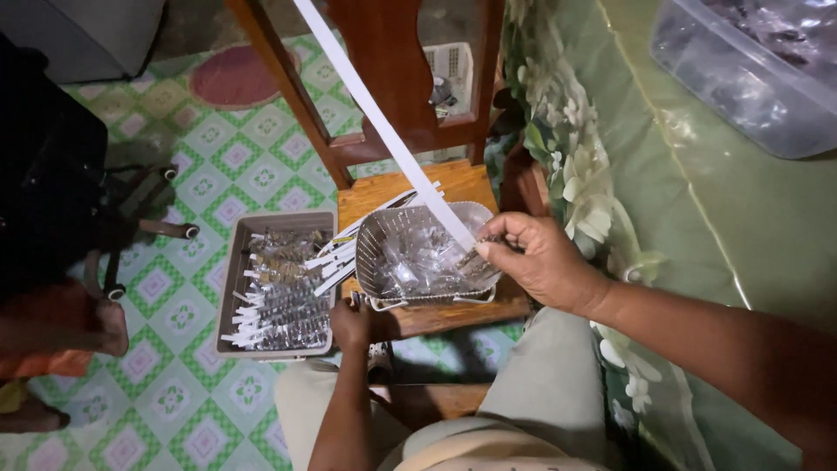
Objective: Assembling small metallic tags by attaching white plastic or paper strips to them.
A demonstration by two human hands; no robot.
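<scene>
Seen from above, seated before a wooden chair seat that carries a perforated grey basket of small clear plastic bags. At the basket's right rim, right hand with thumb and forefinger fingers pinched together on the lower end of a long white strip, perhaps with a small dark piece under the same pinch; too small to tell. From that pinch, strip running straight up and to the left, across the basket and past the chair's back rails, out of the top of the view. Judged very light, thin and springy: stiff enough along its length to hold a line in the air, yet likely to bend, crease or whip sideways if gripped far from the working end. Probably smooth and a little slippery, so best taken flat between two fingertip pads close to the end, as here, not by the edges. Just below the basket's front left corner, left hand curled closed at the chair seat's front edge, well apart from the strip; impossible to tell whether anything sits inside the curl. Between basket and tray, a fan of loose white strips poking over the basket's left rim. Left of the basket, a grey rectangular tray full of finished packets with white strip heads. Right of the basket, a green flowered cloth, and far beyond it a clear plastic tub.
</scene>
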